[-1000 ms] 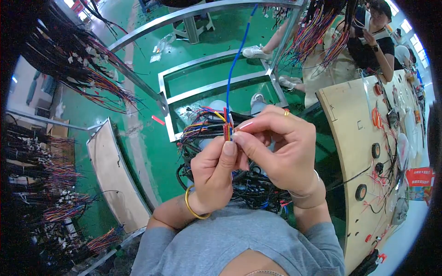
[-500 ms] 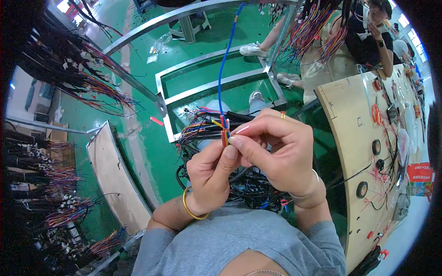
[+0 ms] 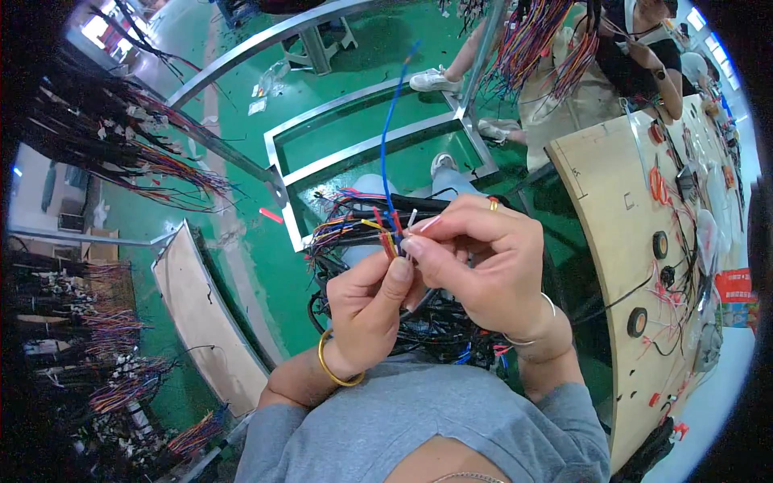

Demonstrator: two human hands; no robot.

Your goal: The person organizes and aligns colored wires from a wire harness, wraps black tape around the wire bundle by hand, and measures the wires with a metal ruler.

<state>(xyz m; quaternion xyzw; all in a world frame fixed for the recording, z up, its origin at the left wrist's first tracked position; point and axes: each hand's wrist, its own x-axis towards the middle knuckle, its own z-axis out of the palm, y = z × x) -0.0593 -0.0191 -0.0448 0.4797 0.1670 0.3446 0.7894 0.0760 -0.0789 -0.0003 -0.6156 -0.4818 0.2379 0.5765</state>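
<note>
My left hand (image 3: 366, 306) is closed, its thumb and fingers pinching a small bundle of coloured wires (image 3: 390, 241) upright in front of my chest. Red, yellow, white and blue ends fan out above the grip. One long blue wire (image 3: 386, 145) rises from the bundle and curves away from me. My right hand (image 3: 491, 270) meets the left one, thumb and index finger pressed together on wires at the bundle's right side. Which strands it pinches is partly hidden by the fingertips. Behind and below both hands lies a black-sleeved wire harness (image 3: 419, 326) with loose coloured ends.
A metal frame (image 3: 338, 163) stands on the green floor ahead. Wire bundles hang at the left (image 3: 121, 133) and upper right (image 3: 535, 48). A wooden board (image 3: 600, 209) with wires and round parts runs along the right; another board (image 3: 197, 306) stands left. A co-worker (image 3: 644, 64) is at upper right.
The wire ends have spread apart a little, and a white one now stands out to the right. Both hands keep their pinch. The whole view has shifted slightly.
</note>
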